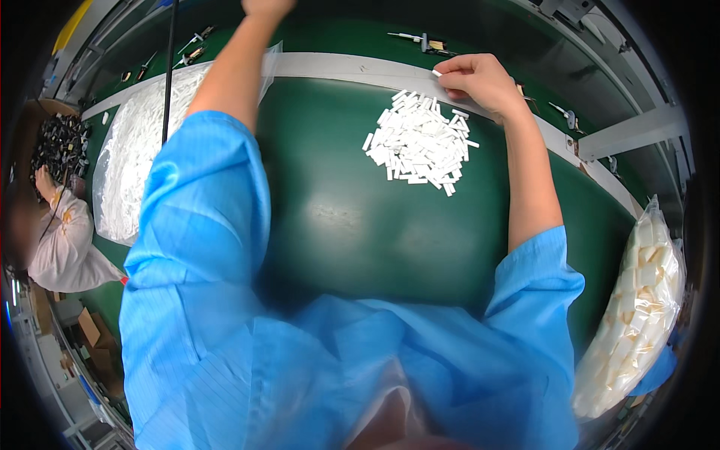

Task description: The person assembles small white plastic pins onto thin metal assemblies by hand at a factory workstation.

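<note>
Between the thumb and forefinger of my right hand (pixel 480 84) is a small white stick-like piece (pixel 436 73). That hand is closed over the white strip, just beyond a heap of similar short white pieces (pixel 424 142) on the green table (pixel 330 217). My left arm stretches far forward, over the edge of a large clear bag of white pieces (pixel 127 157). Only the back part of my left hand (pixel 268 6) shows at the top edge; its fingers are cut off, so their hold is hidden.
Small devices with pale tips (pixel 431 43) lie on the green surface beyond the white strip (pixel 337 66). A clear bag of cream-coloured parts (pixel 637 300) stands at the right. At far left, a co-worker's hand (pixel 45 184) touches a box of black parts (pixel 60 150). A black pole (pixel 169 82) rises left.
</note>
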The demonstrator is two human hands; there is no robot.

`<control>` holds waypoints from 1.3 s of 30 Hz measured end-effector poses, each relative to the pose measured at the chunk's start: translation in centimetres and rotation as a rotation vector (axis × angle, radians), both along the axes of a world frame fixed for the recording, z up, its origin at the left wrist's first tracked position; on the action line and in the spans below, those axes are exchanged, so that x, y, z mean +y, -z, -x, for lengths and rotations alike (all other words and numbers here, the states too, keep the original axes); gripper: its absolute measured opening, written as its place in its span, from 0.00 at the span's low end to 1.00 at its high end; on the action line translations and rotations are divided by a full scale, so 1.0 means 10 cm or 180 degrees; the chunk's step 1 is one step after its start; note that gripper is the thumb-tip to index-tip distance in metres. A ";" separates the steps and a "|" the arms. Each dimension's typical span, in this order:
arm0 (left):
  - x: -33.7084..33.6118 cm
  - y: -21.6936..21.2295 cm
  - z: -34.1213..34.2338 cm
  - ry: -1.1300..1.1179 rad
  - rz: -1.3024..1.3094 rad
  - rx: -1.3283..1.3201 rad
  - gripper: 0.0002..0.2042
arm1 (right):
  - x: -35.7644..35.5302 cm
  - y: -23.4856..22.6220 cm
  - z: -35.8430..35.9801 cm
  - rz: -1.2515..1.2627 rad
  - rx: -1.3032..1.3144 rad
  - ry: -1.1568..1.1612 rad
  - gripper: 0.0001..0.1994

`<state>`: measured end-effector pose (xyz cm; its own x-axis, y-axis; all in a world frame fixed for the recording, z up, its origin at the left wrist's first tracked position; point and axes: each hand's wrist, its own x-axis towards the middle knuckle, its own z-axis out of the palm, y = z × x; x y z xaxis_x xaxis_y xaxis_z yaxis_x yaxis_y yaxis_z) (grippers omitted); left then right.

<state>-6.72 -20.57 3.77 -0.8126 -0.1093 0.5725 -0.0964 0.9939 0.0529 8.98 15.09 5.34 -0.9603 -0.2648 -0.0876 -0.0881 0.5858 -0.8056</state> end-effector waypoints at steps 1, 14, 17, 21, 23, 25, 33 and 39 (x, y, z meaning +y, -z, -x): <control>-0.19 -0.02 0.00 -0.0595 -0.0182 -0.0351 0.12 | 0.03 0.04 0.00 0.0365 -0.0238 0.0103 0.14; -1.92 0.18 -0.45 -0.0056 -0.0341 -0.1114 0.20 | -0.02 0.27 0.04 0.1451 -0.0230 0.0320 0.09; -2.04 0.15 -0.44 -0.0412 -0.0203 -0.1052 0.20 | -0.07 0.35 0.04 0.1536 0.0066 0.0258 0.09; -1.95 0.28 -0.47 -0.0485 -0.0042 -0.1380 0.21 | -0.14 0.44 0.02 0.1420 0.0367 0.0369 0.11; -1.89 0.30 -0.50 -0.0480 -0.0133 -0.1273 0.21 | -0.14 0.43 0.01 0.1386 0.0392 0.0408 0.11; -1.82 0.08 -0.49 -0.0538 -0.0072 -0.1627 0.21 | -0.14 0.43 0.01 0.1392 0.0444 0.0409 0.11; -0.84 -0.48 -0.46 0.0458 0.0359 -0.1250 0.18 | -0.28 0.28 -0.08 0.1738 0.0096 0.0259 0.11; 1.26 -0.49 -0.66 0.2417 -0.3605 -0.1644 0.11 | -0.18 0.37 -0.05 0.1781 0.0099 0.0493 0.09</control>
